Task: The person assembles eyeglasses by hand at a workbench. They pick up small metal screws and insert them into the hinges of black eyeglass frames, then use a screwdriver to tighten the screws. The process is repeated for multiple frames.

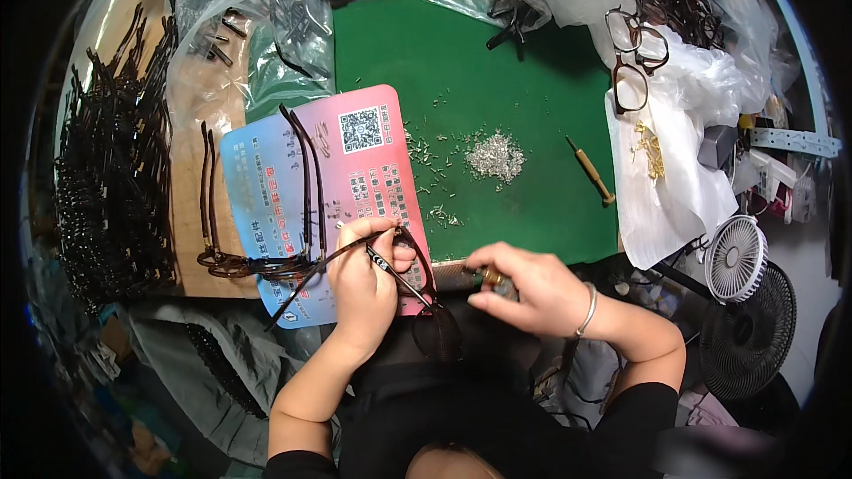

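My left hand is closed around a pair of dark brown eyeglasses near the front edge of the work surface. The lenses hang toward my lap, and one temple with white markings slants down across the frame. To its right, my right hand grips a small screwdriver with a brass-coloured handle, apart from the glasses; its tip is hard to make out. Left of my left hand, more eyeglasses lie with their temples pointing away, partly over a pink and blue printed card.
A heap of tiny silver screws lies on the green mat, with loose ones around it. Another screwdriver rests to the right. Stacked dark temples fill the left side. Finished-looking frames and a small white fan are at right.
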`<state>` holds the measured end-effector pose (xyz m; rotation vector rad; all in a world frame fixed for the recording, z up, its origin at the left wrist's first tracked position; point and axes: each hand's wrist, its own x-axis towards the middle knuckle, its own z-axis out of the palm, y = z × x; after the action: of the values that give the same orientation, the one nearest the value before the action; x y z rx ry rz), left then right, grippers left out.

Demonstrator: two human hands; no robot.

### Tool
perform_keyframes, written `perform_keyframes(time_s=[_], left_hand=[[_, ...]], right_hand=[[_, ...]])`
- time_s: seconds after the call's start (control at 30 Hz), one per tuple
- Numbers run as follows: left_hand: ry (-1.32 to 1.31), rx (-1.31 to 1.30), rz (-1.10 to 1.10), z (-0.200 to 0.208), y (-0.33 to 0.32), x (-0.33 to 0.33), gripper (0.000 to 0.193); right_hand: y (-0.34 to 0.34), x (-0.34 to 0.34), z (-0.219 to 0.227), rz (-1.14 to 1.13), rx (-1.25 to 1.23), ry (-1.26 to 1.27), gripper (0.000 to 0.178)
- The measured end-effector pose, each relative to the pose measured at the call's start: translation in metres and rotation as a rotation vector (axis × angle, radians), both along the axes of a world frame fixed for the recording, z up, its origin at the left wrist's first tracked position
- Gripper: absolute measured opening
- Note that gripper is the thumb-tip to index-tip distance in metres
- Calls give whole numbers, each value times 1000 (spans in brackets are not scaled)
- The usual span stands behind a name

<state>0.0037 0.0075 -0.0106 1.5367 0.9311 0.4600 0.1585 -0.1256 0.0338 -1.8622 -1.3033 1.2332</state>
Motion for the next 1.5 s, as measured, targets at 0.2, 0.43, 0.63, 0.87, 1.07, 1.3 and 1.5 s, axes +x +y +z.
perform_keyframes(time_s=[0.2,0.43,0.63,0.87,1.07,1.3,1.5], left_hand=[[-5,286,-195,-6,5,-3,14],[14,799,-365,-11,7,-5,34],[19,649,-381,-9,11,-5,35],[68,607,-323,-4,6,-2,32],[107,674,-273,-9,2,-1,21],[26,484,-303,-8,5,-6,40],[54,450,-365,-8,11,-9,43]], right_hand=[[6,6,-17,-59,71,-82,33],[1,14,-15,-82,40,-96,34],[-9,22,0,-97,-21,-161,33],[-5,0,-14,0,171,-656,41],[-5,-5,-28,7,253,-825,44],[-2,-8,-21,11,177,-832,47],[0,-9,-26,12,233,-861,45]])
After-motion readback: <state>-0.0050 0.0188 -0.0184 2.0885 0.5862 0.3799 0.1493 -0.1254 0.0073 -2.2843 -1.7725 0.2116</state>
